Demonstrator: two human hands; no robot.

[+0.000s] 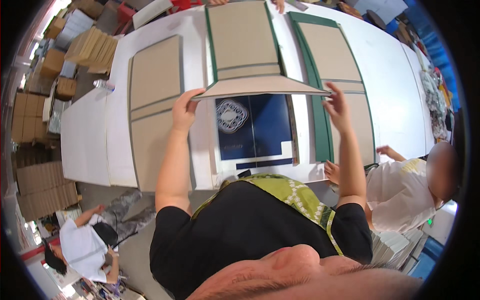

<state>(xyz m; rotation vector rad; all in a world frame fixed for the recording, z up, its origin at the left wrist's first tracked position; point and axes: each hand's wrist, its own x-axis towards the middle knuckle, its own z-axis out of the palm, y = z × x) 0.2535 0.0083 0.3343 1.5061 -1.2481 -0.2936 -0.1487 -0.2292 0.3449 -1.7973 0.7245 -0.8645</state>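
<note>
A long tan board with dark green side edges and grey crosswise strips stretches away from me at the table's centre. Its near end is lifted and bent up along a crease. My left hand pinches the left corner of that raised end. At the opposite corner, my right hand has its thumb and fingers around the edge. Below the lifted end lies a dark blue printed panel with a white ornate medallion; the raised board covers its far part.
Similar tan boards lie on the white table, one at left and a green-edged one at right. Another person's hands touch the far edge. A co-worker stands close on my right; another person is behind left. Cardboard stacks stand left.
</note>
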